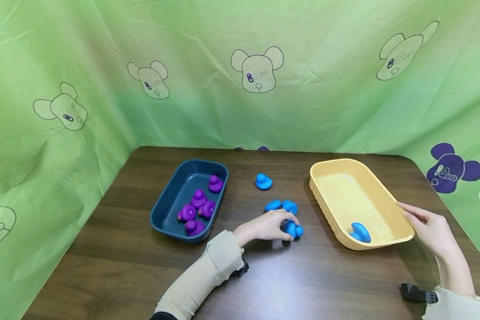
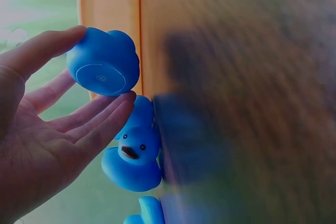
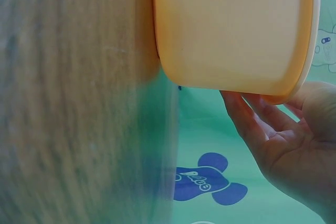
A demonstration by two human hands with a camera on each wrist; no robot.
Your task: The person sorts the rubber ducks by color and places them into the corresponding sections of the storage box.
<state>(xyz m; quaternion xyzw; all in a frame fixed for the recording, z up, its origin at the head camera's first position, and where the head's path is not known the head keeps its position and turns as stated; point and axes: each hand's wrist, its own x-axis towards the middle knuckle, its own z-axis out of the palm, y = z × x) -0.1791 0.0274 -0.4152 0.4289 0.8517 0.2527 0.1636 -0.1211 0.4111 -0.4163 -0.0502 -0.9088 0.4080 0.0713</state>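
Note:
My left hand (image 1: 270,226) pinches a blue rubber duck (image 2: 102,72) between thumb and fingertips, its flat base showing in the left wrist view. Just beyond that hand sit two more blue ducks (image 1: 290,207), and another blue duck (image 1: 263,182) lies farther back. To the right stands a yellow tray (image 1: 332,226) with one blue duck (image 1: 360,232) lying tipped in its near end. My right hand (image 1: 434,231) holds this tray by its right rim. In the right wrist view, the fingers (image 3: 244,121) touch the tray's outer side; the thumb is mostly hidden behind the rim.
A dark blue tray (image 1: 164,200) at the left holds several purple ducks (image 1: 199,198). Both trays stand on a dark wooden table (image 1: 104,266). Behind it hangs a green cloth (image 1: 200,102) printed with mouse-like heads.

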